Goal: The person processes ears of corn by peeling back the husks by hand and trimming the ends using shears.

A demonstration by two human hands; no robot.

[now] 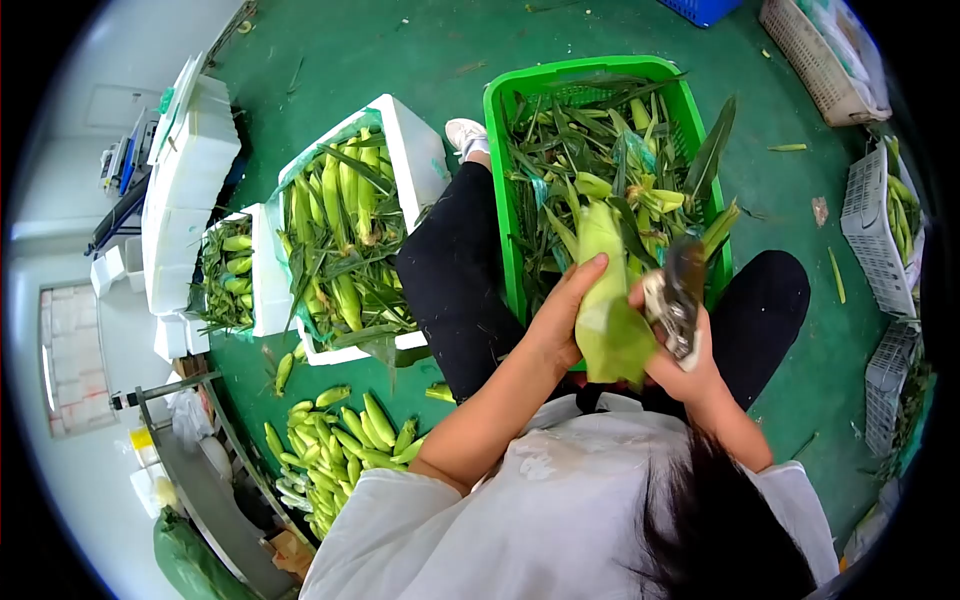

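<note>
- Left: white foam boxes (190, 190), stacked tall.
- Left, near: loose pile of ears (335, 455) on the green floor (290, 105), bright yellow-green.
- Left of centre: open foam box (415, 160), full of plump pale ears and dark leaves.
- Centre: left grip (562, 316) closed around an ear of corn (602, 270), thumb along its upper face.
- Over the near part of the green basket (585, 70): same ear, pale yellow-green, smooth, wrapped in husk, narrower toward the far end, with a broad, thin flap spreading at the near end.
- In the basket: dark leaves (555, 140) with paler husk pieces.
- Right of the ear: right grip (692, 366) wrapped around a dark, shiny tool (680, 300), too blurred to identify.
- Right: white slatted crate (868, 210) holding greenery.
</note>
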